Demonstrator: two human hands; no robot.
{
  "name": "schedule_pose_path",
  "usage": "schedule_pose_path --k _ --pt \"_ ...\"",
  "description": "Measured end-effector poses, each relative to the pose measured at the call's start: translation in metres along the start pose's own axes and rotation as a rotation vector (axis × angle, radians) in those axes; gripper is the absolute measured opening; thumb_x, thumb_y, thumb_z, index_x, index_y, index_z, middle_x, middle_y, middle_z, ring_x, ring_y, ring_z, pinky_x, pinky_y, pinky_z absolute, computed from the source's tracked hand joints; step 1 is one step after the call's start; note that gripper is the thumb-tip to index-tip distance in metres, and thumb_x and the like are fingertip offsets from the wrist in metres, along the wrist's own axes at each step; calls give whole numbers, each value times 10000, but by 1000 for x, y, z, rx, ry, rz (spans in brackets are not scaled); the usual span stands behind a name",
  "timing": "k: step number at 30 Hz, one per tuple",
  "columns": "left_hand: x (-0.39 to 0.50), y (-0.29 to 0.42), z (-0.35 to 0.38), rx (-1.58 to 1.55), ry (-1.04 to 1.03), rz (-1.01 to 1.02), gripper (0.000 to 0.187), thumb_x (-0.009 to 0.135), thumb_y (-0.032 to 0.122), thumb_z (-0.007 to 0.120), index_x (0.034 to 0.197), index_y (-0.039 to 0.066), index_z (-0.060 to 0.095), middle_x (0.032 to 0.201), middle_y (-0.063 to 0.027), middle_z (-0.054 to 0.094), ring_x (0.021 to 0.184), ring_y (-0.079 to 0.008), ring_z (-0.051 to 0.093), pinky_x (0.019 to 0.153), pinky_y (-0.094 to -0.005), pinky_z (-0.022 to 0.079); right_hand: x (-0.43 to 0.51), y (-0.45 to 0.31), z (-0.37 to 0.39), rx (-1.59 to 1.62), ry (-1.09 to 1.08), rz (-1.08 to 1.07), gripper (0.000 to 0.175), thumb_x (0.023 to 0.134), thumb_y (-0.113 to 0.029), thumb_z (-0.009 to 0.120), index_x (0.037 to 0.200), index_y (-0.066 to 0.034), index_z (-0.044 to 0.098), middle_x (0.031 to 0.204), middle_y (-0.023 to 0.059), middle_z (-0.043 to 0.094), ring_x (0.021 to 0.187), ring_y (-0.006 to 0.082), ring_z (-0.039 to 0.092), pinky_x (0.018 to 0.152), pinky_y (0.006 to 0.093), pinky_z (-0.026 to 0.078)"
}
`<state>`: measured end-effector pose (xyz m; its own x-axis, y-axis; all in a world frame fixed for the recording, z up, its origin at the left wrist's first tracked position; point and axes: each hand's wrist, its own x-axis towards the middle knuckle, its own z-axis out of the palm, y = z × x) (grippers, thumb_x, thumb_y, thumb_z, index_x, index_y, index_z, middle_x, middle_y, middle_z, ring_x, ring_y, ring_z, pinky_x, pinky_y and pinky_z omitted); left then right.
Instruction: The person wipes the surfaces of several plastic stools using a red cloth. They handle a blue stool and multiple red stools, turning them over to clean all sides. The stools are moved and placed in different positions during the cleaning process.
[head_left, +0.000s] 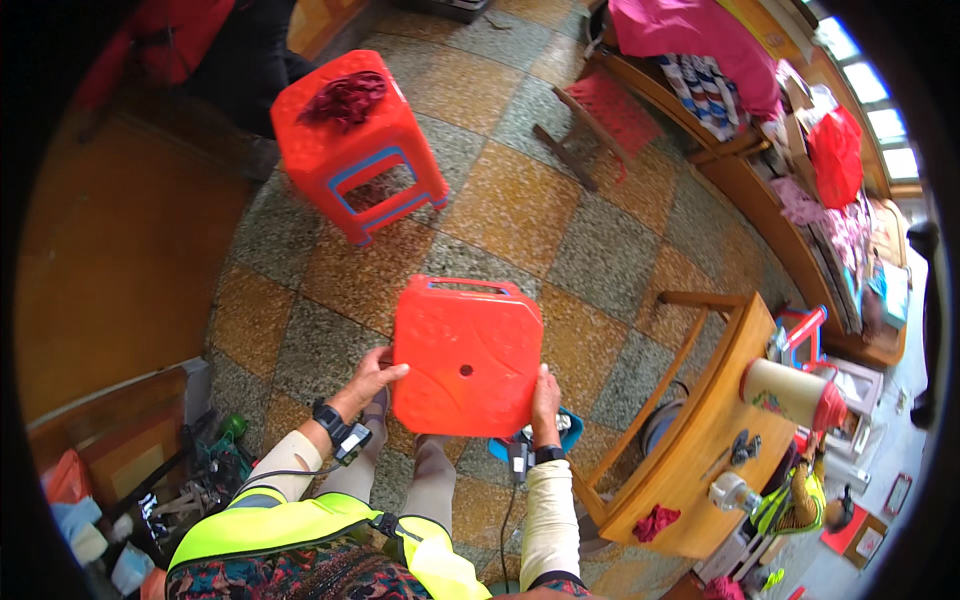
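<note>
A red plastic stool (469, 330) is held up in front of me, its square seat with a small centre hole facing the camera. My left hand (375, 375) grips its left edge, thumb on top. On the right edge lies my right hand (547, 394), its fingers partly hidden by the stool. Farther ahead to the left, a second red plastic stool (300, 142) with blue trim stands on the tiled floor, a crumpled dark red cloth (346, 100) on its seat.
A wooden table (675, 487) at the right bears a thermos flask (784, 394) and a small red cloth (656, 523). Ahead lies a low folding stool (611, 112). Bags and clutter (180, 502) fill the lower left. Another person (795, 499) in a yellow vest is at the far right.
</note>
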<state>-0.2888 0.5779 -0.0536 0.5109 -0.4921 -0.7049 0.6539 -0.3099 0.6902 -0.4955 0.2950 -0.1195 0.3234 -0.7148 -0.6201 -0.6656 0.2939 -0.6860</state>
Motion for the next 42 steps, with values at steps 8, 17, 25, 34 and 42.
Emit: schedule_pose_path --k 8,17,25,34,42 --pt "-20 -12 -11 292 -96 -45 728 833 330 759 1374 -36 435 1280 -174 585 1154 -240 586 968 -371 488 -26 -5 -12 -402 36 -222 486 996 -449 438 1035 -32 685 972 180 697 881 300 645 801 416 483" --pt "-126 -8 -103 476 238 -90 409 854 110 707 1208 -5 536 774 -69 652 613 -127 612 547 -310 505 -111 -38 -20 -292 87 -415 404 870 -198 590 1200 35 594 1050 229 653 982 393 626 877 458 490" --pt "-120 25 -208 652 180 -163 402 867 108 695 1200 -20 512 782 -112 666 566 -164 633 474 -329 491 -167 -311 69 -302 -23 -962 471 868 -165 664 1303 -21 556 1160 209 619 1103 364 587 936 419 472" --pt "-117 116 -366 263 554 42 428 882 161 660 1251 11 503 841 -90 639 574 -144 613 498 -298 498 -242 -642 119 508 113 -1400 640 881 -9 648 1456 -28 369 1323 139 534 1016 197 594 775 263 504" --pt "-164 81 -388 323 555 -399 398 866 156 651 1219 42 505 908 -89 623 591 -152 627 458 -298 501 -150 -518 210 -148 -5 -987 412 863 -88 682 1257 -31 575 1122 111 631 951 197 623 722 309 523"
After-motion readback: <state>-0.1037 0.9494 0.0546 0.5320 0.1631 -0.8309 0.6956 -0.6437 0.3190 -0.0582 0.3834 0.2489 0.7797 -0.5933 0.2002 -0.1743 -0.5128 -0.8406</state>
